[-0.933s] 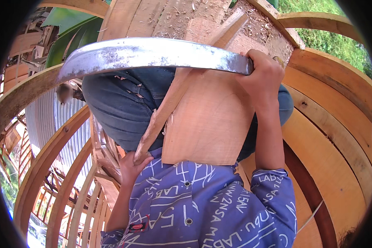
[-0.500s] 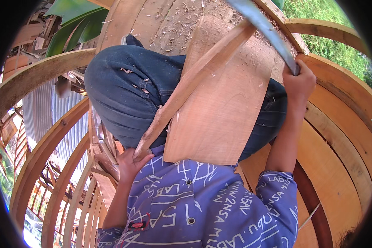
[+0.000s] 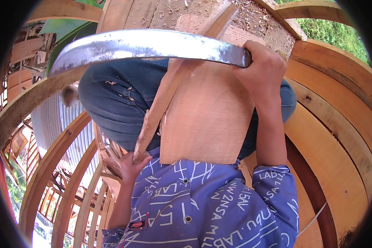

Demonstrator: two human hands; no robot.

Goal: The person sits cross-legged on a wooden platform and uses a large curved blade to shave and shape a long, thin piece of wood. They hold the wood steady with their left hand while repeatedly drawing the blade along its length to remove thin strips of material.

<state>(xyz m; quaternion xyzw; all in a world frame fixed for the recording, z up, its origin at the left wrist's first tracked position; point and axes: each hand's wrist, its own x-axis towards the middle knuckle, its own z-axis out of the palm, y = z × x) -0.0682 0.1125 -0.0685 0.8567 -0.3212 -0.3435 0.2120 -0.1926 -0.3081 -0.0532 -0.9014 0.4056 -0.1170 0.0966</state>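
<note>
My right hand (image 3: 263, 68) is closed round the handle of a machete (image 3: 140, 44), whose long shiny blade reaches leftward above my lap. The blade passes over a narrow wooden strip (image 3: 166, 97), hiding part of it. At the strip's near end, my left hand (image 3: 132, 165) grips it beside my waist. The strip slants up and away to the right, lying along the left side of a wide, smooth wooden board (image 3: 206, 120). That board rests over my lap between my legs, its near edge against my shirt.
Wood shavings (image 3: 256, 20) litter the plank floor ahead. Curved wooden ribs (image 3: 56, 161) rise on the left, with corrugated metal sheeting (image 3: 49, 120) beyond them. Curved planks (image 3: 330, 140) form a wall on the right. A green leaf (image 3: 66, 31) hangs at the far left.
The machete has swung from the upper right to lie nearly level across the strip. My right hand has come inward to the left. My left hand keeps its grip on the strip.
</note>
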